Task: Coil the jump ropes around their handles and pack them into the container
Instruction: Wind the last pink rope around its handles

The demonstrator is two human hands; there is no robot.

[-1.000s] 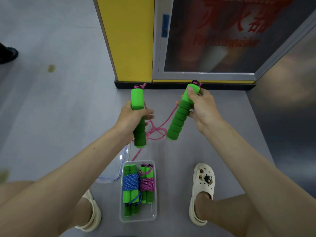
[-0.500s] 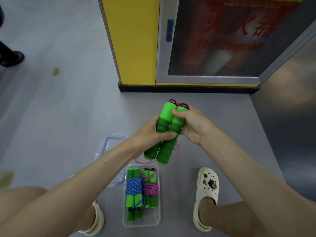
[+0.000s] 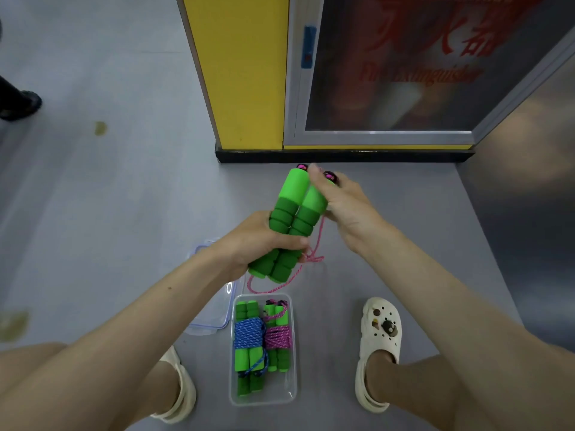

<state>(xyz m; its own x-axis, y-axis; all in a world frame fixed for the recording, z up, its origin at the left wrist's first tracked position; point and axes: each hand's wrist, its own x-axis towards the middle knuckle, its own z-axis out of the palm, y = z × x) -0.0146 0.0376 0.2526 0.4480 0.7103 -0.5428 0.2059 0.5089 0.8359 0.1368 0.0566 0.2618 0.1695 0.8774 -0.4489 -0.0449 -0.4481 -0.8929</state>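
Head view: two green foam handles (image 3: pixel 292 213) lie pressed side by side at the centre of the frame. Their long axis runs from lower left to upper right, with the capped ends uppermost.

The left hand (image 3: pixel 264 244) is wrapped round the lower half of the pair and clamps them together. The right hand (image 3: pixel 342 203) has its fingers curled over the upper end of the pair, mostly on the handle nearer the right edge.

The pink rope (image 3: pixel 317 241) drops along the right flank of the handles, just under the right hand. It bunches beside the left hand's fingertips and trails in a slack loop toward lower centre. It is not yet wound.

The loose rope therefore lies on the right hand's side, and that hand is the nearer one. It looks the likelier to let go of the top, take the strand and carry it across the handles' long axis while the left hand keeps the pair fixed.

The container (image 3: pixel 280 396) sits on the floor at lower centre, straight below the hands. A blue bundle (image 3: pixel 249 332) and a pink bundle (image 3: pixel 278 335) lie in it lengthwise, touching. Its lid (image 3: pixel 214 321) lies just to its left.
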